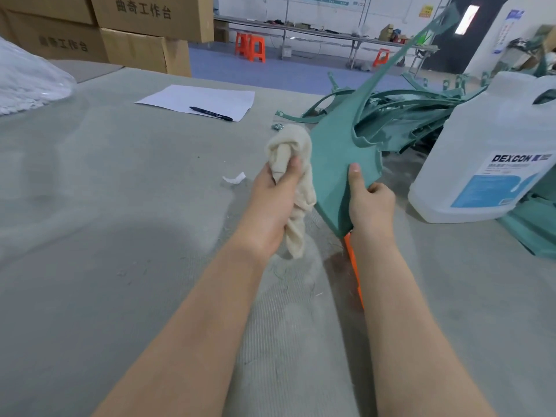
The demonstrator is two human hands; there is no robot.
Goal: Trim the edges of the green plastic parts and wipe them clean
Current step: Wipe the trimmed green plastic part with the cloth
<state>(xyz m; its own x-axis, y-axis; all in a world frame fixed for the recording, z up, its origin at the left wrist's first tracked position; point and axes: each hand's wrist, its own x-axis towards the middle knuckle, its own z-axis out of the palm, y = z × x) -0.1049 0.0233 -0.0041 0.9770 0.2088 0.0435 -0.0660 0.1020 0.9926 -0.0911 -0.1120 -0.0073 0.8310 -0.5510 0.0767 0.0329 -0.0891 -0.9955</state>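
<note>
Curled round the cloth [290, 152], the left hand [270, 206] is held just beside the green part [334, 164], pinched at its near end by the right hand [371, 209], long axis rising away.

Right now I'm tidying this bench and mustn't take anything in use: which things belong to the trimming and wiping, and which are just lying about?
In use: green part in the right hand; cloth in the left hand; pile of green parts; orange tool, likely the trimmer; jug, probably cleaner.
Lying about: paper; pen; white scrap; cardboard boxes.
</note>
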